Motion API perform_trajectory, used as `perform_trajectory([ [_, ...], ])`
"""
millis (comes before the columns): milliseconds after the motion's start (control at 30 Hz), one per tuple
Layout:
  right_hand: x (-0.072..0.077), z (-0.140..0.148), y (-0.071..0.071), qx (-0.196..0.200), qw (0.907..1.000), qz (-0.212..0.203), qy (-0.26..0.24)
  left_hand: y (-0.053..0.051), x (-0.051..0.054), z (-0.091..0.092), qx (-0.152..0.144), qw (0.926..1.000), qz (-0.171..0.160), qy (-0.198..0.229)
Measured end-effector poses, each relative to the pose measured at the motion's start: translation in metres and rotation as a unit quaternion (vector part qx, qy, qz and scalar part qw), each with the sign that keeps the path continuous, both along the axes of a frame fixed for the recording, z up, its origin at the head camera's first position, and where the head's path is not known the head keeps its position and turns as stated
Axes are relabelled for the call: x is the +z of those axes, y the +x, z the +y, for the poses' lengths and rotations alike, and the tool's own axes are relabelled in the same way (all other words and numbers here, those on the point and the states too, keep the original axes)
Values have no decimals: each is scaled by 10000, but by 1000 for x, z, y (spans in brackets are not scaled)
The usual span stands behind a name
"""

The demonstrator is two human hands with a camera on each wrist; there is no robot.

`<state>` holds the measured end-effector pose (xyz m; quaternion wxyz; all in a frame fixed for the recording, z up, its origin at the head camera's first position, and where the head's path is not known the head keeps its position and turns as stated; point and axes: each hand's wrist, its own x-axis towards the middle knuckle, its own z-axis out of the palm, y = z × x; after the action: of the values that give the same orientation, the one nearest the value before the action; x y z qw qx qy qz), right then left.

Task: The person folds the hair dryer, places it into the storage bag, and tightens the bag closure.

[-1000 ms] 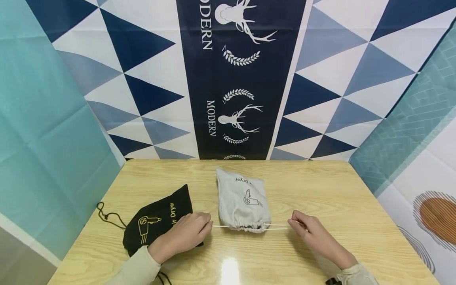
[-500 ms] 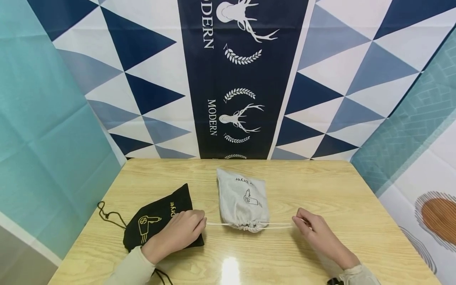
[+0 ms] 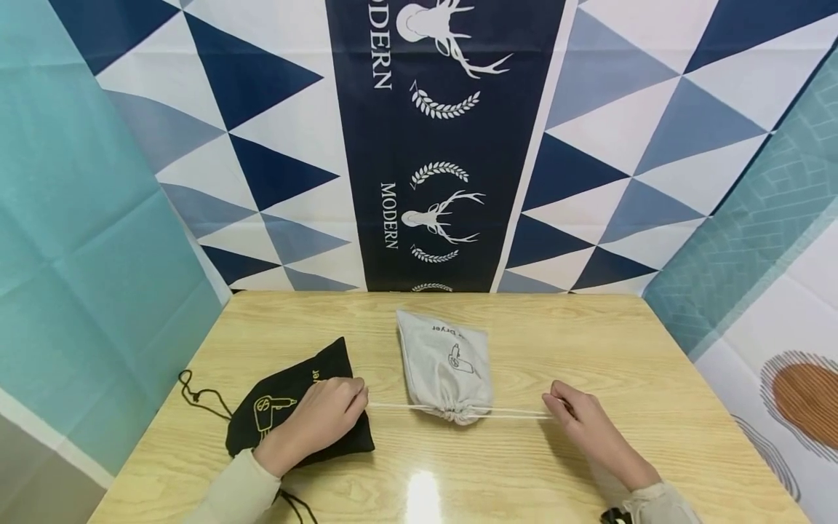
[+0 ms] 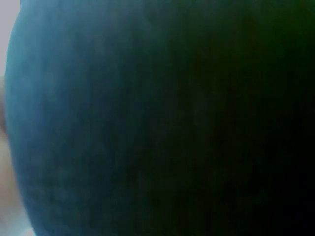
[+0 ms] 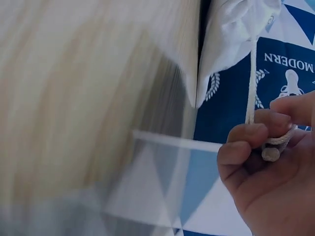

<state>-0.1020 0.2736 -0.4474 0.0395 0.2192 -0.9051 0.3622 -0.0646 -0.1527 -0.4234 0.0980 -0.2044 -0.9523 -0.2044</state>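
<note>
A light grey drawstring bag [image 3: 441,364] printed with a hair dryer lies mid-table, its mouth gathered into tight folds toward the person. White drawstrings [image 3: 517,413] run taut from both sides of that mouth. My left hand [image 3: 321,415] grips the left string end, above a black drawstring bag [image 3: 347,429] with a yellow hair dryer print, which it partly covers. On the other side my right hand [image 3: 592,429] pinches the right string; in the right wrist view the curled fingers [image 5: 234,152] hold the knotted cord end [image 5: 270,153]. Dark blur fills the left wrist view.
The wooden table [image 3: 563,349] ends at a patterned backdrop [image 3: 432,145] behind. A black cord loop [image 3: 203,397] extends left from the black bag, and another black cord [image 3: 297,506] lies near the left sleeve. A teal side panel [image 3: 98,218] stands at the left.
Both hands have moved apart, the left further left and the right slightly right. The grey bag's mouth has drawn from a wide opening into a tight gather.
</note>
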Motion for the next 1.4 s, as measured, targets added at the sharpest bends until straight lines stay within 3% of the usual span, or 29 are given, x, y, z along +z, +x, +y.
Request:
perform_trajectory([
  [233,3,-9,4,279,9968,-721,-176,10,-5,4,-687,9974,-203,25],
  [367,11,-14,9,226,9935,-1082,-259,11,-1,6,-927,9951,-264,199],
  [567,19,-20,5,-566,9974,-440,-106,3,8,8,-970,9948,176,260],
  [700,19,-15,5,-1038,9943,-253,-57,2,10,8,-850,9945,236,557],
  [800,17,-9,9,-1153,9932,-145,89,5,14,5,-628,9940,168,882],
  [900,14,-6,15,-1111,9930,313,243,10,20,1,-341,9943,279,973],
  [1033,17,-8,24,-1005,9881,1089,417,16,26,-1,33,9951,784,603],
  [1167,25,-20,35,-718,9823,1573,720,24,25,6,152,9911,1316,-145],
  [1267,28,-32,43,-432,9755,1848,1110,30,20,13,156,9841,1585,-789],
  [1400,27,-43,52,-200,9627,2149,1631,36,11,21,165,9737,1903,-1243],
])
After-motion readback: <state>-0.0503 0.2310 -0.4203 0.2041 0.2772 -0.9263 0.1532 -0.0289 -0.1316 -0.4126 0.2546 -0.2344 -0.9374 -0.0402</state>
